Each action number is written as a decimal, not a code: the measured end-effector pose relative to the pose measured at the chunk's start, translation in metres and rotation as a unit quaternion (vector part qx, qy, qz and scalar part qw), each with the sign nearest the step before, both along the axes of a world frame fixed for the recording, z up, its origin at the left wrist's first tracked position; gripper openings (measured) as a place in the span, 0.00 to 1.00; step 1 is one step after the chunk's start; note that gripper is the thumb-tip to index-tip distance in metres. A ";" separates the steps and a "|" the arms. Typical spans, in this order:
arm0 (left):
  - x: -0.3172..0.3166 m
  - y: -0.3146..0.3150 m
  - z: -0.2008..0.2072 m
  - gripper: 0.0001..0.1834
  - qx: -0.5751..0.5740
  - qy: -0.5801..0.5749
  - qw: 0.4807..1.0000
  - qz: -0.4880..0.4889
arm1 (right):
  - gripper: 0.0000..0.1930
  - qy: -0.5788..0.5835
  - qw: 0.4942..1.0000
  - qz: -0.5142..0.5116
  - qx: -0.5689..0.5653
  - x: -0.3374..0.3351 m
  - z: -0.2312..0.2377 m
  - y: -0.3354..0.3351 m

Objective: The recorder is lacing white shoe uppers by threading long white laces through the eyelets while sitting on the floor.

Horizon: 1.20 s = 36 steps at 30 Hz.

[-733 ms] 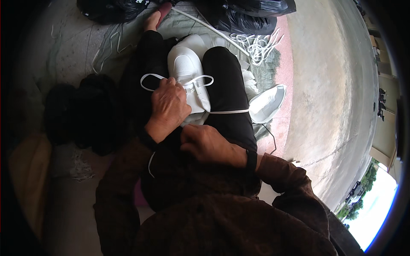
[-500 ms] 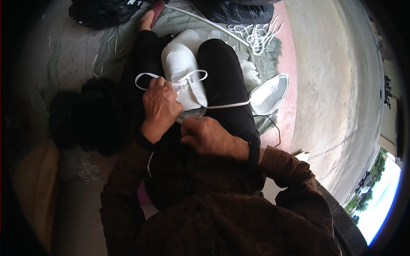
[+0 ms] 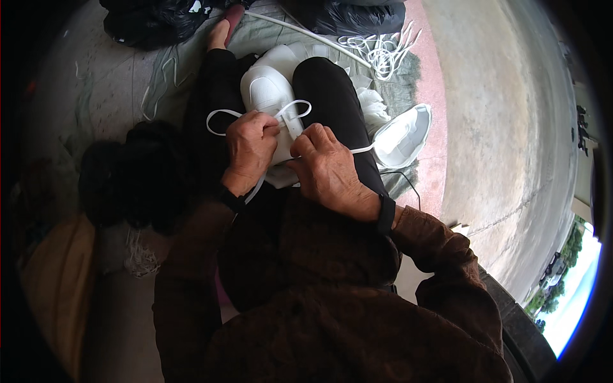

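Shoe, white with smooth panels and a rounded toe [image 3: 265,92], lies between two legs in black trousers [image 3: 329,92], toe pointing away from the person. Left hand [image 3: 248,153] is on the shoe's left side, over the lacing area: fingers bent inward and nearly closed, pinching a flat white lace [image 3: 223,110] — one loop sticks out left of the shoe, another arches over its lacing area. Right hand [image 3: 329,165] is at the shoe's right edge, near its heel end; fingers curled well in, little gap showing. Can't tell if it has hold of anything; fingertips are hidden.

Second white shoe, opening up [image 3: 402,137], is right of the first shoe, past the leg. A white strand [image 3: 364,149] runs from the right hand toward it.

Beyond the first shoe, to its right: tangled heap of thin white laces [image 3: 389,57], then shiny black plastic bag [image 3: 338,18]. Straight white rod [image 3: 306,36] slants past its toe — red slipper on a foot [image 3: 234,18] near the rod's far end.
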<state>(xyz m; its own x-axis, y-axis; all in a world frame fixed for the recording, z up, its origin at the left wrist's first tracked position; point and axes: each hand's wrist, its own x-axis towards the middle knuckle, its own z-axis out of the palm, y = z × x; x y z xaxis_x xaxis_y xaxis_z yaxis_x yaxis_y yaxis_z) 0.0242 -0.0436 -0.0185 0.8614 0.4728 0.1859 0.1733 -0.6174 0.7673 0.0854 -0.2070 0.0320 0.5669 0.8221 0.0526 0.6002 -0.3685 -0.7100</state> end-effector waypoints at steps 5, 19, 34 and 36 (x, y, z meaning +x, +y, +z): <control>-0.004 -0.003 0.014 0.14 0.013 0.071 0.997 -0.008 | 0.09 -0.114 0.993 -0.029 -0.004 0.016 -0.011 0.014; -0.006 0.009 -0.002 0.23 -0.029 0.015 0.999 0.001 | 0.11 -0.143 0.977 0.020 -0.157 0.022 -0.024 0.050; -0.094 -0.017 0.038 0.10 0.230 0.229 0.940 -0.101 | 0.10 -0.410 0.871 0.042 -0.268 0.184 0.047 -0.025; -0.097 -0.017 0.021 0.11 0.050 0.103 0.986 -0.121 | 0.09 -0.390 0.834 -0.041 -0.387 0.248 0.056 -0.116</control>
